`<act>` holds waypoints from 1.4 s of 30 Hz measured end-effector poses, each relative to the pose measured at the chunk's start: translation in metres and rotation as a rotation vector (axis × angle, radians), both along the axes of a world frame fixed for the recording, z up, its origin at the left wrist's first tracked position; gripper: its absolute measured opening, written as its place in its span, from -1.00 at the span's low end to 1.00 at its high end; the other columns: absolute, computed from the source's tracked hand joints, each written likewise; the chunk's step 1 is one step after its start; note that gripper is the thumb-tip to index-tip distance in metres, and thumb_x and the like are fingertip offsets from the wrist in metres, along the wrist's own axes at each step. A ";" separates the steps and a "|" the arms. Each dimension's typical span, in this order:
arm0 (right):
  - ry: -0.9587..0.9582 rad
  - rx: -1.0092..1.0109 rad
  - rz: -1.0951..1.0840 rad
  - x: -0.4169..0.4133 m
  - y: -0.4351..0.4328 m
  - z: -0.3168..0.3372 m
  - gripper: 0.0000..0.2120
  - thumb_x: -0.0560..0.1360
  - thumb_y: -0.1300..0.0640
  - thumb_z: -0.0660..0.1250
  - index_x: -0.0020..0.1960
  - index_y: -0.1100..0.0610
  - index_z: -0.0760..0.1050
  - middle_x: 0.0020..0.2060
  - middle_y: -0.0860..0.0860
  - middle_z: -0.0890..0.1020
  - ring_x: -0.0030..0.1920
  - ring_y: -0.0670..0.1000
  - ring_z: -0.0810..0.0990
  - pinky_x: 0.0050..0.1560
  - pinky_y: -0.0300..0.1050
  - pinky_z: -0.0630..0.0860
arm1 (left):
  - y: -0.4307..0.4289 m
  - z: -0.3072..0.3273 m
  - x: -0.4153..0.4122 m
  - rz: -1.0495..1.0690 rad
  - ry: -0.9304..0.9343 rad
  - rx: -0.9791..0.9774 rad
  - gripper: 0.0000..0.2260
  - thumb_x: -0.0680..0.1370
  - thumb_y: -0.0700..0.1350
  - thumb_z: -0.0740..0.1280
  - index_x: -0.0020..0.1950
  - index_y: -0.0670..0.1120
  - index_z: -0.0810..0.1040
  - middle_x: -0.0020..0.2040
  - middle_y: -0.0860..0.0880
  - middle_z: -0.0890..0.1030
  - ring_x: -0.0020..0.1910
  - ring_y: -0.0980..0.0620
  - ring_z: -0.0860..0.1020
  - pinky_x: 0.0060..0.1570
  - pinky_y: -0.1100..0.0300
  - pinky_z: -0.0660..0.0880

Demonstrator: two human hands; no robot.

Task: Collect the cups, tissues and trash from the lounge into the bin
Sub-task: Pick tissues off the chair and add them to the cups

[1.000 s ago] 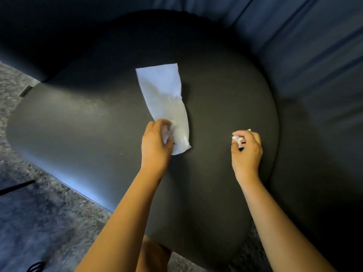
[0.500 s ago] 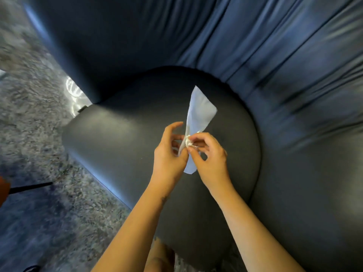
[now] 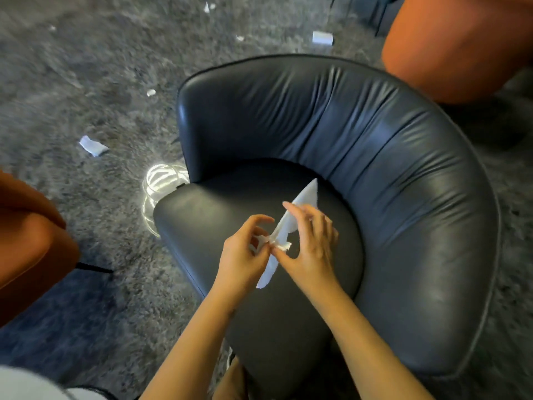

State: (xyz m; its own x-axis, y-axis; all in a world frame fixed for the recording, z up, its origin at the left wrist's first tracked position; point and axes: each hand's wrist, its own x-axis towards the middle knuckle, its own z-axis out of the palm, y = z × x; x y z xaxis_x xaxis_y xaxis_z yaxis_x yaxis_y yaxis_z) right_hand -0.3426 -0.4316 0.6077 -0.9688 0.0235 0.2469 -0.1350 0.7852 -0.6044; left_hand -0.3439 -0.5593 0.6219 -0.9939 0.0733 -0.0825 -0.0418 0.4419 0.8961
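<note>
Centre of frame: a long white tissue, thin and soft, gathered to a crumpled waist and flaring into a pointed sheet above and a narrow tail below. It is held in the air over the seat cushion, tilted from lower left to upper right. The left hand pinches the crumpled waist between thumb and curled fingers. The right hand pinches the same spot with its thumb from the other side, its remaining fingers loosely spread across the upper sheet.

Behind and below: a dark leather armchair, with a smooth rounded seat and a curved, pleated backrest with piped edges. A clear ribbed object, glinting and of uncertain kind, lies on the floor against the seat's left edge.

Surroundings: a grey shaggy carpet strewn with white paper scraps, the largest at left and a rectangular one at top. Orange upholstered seats sit at upper right and the left edge.
</note>
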 end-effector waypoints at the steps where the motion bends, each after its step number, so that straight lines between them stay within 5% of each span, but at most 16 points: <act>1: 0.025 0.116 0.032 0.000 0.005 0.005 -0.35 0.27 0.02 0.51 0.31 -0.01 0.37 0.28 0.10 0.43 0.30 0.08 0.27 0.21 0.08 0.25 | 0.001 0.005 0.004 -0.017 0.028 -0.032 -0.67 0.44 -0.33 0.35 0.10 0.01 0.50 -0.20 0.07 0.57 -0.21 0.20 0.51 -0.23 0.41 0.42; 5: 0.079 0.279 0.106 0.020 0.011 0.037 -0.63 0.30 -0.09 0.48 0.04 0.02 0.58 0.24 0.06 0.50 0.37 0.16 0.30 0.33 0.11 -0.01 | -0.005 0.044 0.039 0.057 0.159 -0.157 -0.67 0.41 -0.33 0.35 0.12 -0.03 0.51 -0.16 0.08 0.58 -0.21 0.12 0.51 -0.19 0.23 0.47; 10: 0.031 0.102 0.268 0.067 -0.015 0.066 -0.81 0.35 0.06 0.46 -0.11 0.10 0.55 -0.23 0.00 0.62 -0.16 0.12 0.57 0.00 -0.05 0.27 | -0.028 0.075 0.100 0.445 0.196 -0.205 -0.73 0.44 -0.32 0.31 0.06 -0.04 0.55 -0.15 0.11 0.56 -0.21 0.14 0.49 -0.24 0.44 0.37; 13: -0.146 -0.094 0.414 0.100 -0.052 0.077 -0.82 0.42 0.06 0.40 -0.01 0.09 0.56 -0.12 -0.01 0.64 -0.18 0.05 0.58 -0.13 -0.07 0.46 | -0.049 0.084 0.135 0.633 0.189 -0.180 -0.85 0.46 -0.29 0.33 -0.03 -0.08 0.56 -0.12 0.03 0.58 -0.21 0.13 0.52 -0.23 0.41 0.40; 18: -0.354 -0.379 0.566 0.148 -0.108 0.080 -0.80 0.52 0.10 0.29 0.12 0.09 0.54 0.02 -0.02 0.63 0.00 -0.06 0.59 -0.01 -0.16 0.52 | -0.080 0.089 0.190 0.811 0.106 -0.066 -0.90 0.46 -0.24 0.35 -0.15 -0.05 0.49 -0.19 0.09 0.55 -0.19 0.24 0.50 -0.24 0.52 0.36; 25: -0.391 -0.571 0.720 0.198 -0.184 0.091 -0.95 0.50 0.20 0.32 -0.10 0.09 0.55 -0.17 -0.07 0.61 -0.10 -0.03 0.59 -0.07 -0.19 0.52 | -0.134 0.097 0.263 0.988 0.071 0.118 -0.87 0.48 -0.20 0.33 -0.21 -0.02 0.44 -0.26 0.04 0.55 -0.23 0.10 0.56 -0.28 0.37 0.46; 28: -0.444 -0.559 0.790 0.219 -0.217 0.090 -0.96 0.45 0.16 0.39 -0.15 0.07 0.53 -0.21 -0.06 0.61 -0.12 -0.04 0.59 -0.07 -0.14 0.54 | -0.160 0.098 0.291 1.059 0.070 0.139 -0.86 0.48 -0.17 0.35 -0.24 -0.03 0.44 -0.26 -0.04 0.58 -0.22 0.00 0.60 -0.23 0.16 0.55; 34: -0.559 -0.513 0.968 0.263 -0.281 0.084 -0.55 0.40 0.13 0.43 0.19 -0.16 0.34 0.00 -0.20 0.53 -0.19 -0.23 0.53 -0.18 -0.40 0.46 | -0.212 0.085 0.351 1.188 0.075 0.057 -0.80 0.44 -0.23 0.36 -0.22 0.05 0.43 -0.25 0.07 0.57 -0.20 0.20 0.56 -0.24 0.35 0.50; 36: -0.575 -0.427 1.055 0.275 -0.302 0.082 -0.60 0.42 0.14 0.41 0.20 -0.10 0.40 -0.06 -0.18 0.57 -0.21 -0.22 0.53 -0.19 -0.36 0.45 | -0.232 0.082 0.369 1.197 0.076 0.036 -0.77 0.44 -0.24 0.36 -0.21 0.09 0.42 -0.23 0.12 0.56 -0.16 0.26 0.55 -0.24 0.43 0.47; 39: -0.573 -0.335 1.143 0.294 -0.333 0.077 -0.88 0.45 0.17 0.37 -0.06 -0.02 0.52 -0.28 -0.18 0.56 -0.27 -0.23 0.49 -0.24 -0.38 0.36 | -0.265 0.077 0.395 1.183 0.046 -0.005 -0.73 0.46 -0.18 0.40 -0.17 0.16 0.39 -0.18 0.17 0.54 -0.12 0.34 0.53 -0.28 0.52 0.43; 42: -0.569 -0.275 1.147 0.308 -0.366 0.071 -0.90 0.46 0.20 0.35 -0.18 0.02 0.52 -0.31 -0.13 0.56 -0.28 -0.16 0.47 -0.29 -0.36 0.34 | -0.304 0.073 0.419 1.161 0.006 -0.138 -0.69 0.42 -0.10 0.44 0.02 0.18 0.39 -0.03 0.12 0.50 -0.04 0.18 0.50 -0.18 0.42 0.45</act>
